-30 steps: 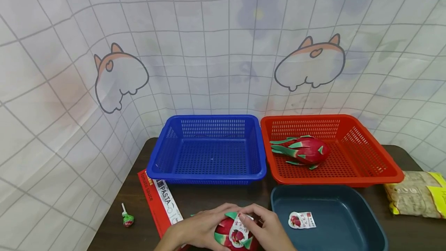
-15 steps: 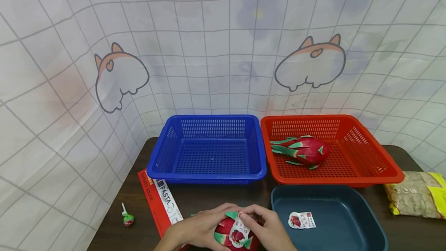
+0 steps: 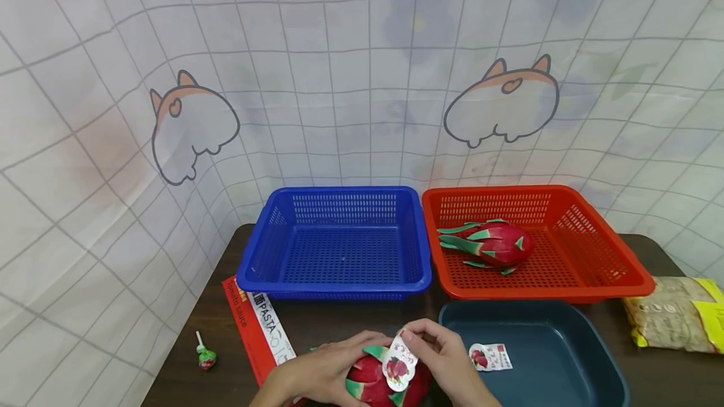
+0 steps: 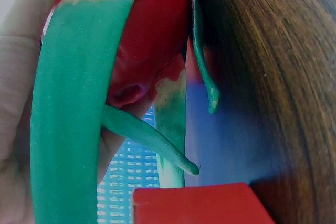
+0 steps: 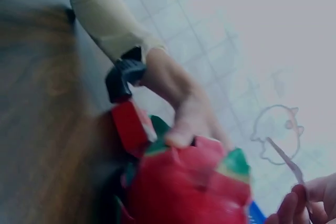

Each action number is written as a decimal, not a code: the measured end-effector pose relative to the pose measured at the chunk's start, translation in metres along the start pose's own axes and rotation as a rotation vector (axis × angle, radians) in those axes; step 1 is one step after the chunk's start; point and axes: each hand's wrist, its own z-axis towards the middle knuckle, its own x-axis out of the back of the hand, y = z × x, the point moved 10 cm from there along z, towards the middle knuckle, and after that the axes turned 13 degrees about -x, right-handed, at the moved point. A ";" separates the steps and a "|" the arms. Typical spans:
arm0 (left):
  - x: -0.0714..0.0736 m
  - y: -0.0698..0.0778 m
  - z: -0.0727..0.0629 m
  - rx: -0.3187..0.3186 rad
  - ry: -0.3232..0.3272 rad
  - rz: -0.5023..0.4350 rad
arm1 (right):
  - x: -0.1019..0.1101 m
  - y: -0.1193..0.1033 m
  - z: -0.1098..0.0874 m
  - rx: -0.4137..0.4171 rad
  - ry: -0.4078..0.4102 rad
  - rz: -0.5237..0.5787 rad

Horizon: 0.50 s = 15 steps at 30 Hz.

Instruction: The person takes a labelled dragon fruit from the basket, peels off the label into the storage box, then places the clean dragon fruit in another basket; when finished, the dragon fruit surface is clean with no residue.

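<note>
My left hand (image 3: 319, 366) grips a red dragon fruit (image 3: 367, 379) with green scales at the near edge of the head view. Between thumb and fingers, my right hand (image 3: 444, 360) pinches the top of a white sticker (image 3: 398, 366) printed with fruit. In the right wrist view the sticker (image 5: 287, 160) shows edge-on, lifted off to the side of the fruit (image 5: 184, 187). Long green leaves (image 4: 73, 98) hang from the fruit's end in the left wrist view, with the left fingers wrapped behind. A second dragon fruit (image 3: 503, 244) lies in the red basket (image 3: 613, 259).
A blue basket (image 3: 339, 286) stands at the back left. The dark tray (image 3: 543, 357) at right holds another fruit sticker (image 3: 489, 357). Beside the left hand lies a red pasta box (image 3: 249, 325); farther left is a lollipop (image 3: 206, 357). A yellow-edged bag (image 3: 670, 316) sits far right.
My right hand has moved slightly up and to the right, drawing the sticker away from the dragon fruit's surface. The left hand keeps its hold.
</note>
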 end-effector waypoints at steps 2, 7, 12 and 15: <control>0.000 -0.001 0.000 0.004 0.004 -0.017 | 0.005 -0.007 -0.003 0.015 0.013 -0.012; 0.000 -0.001 0.001 0.004 0.004 -0.025 | 0.035 -0.029 -0.011 0.093 0.141 -0.011; -0.001 -0.003 -0.001 0.021 -0.002 -0.036 | 0.073 -0.044 -0.022 0.134 0.305 -0.069; -0.002 -0.006 -0.002 0.043 -0.002 -0.059 | 0.090 -0.045 -0.026 0.130 0.350 -0.102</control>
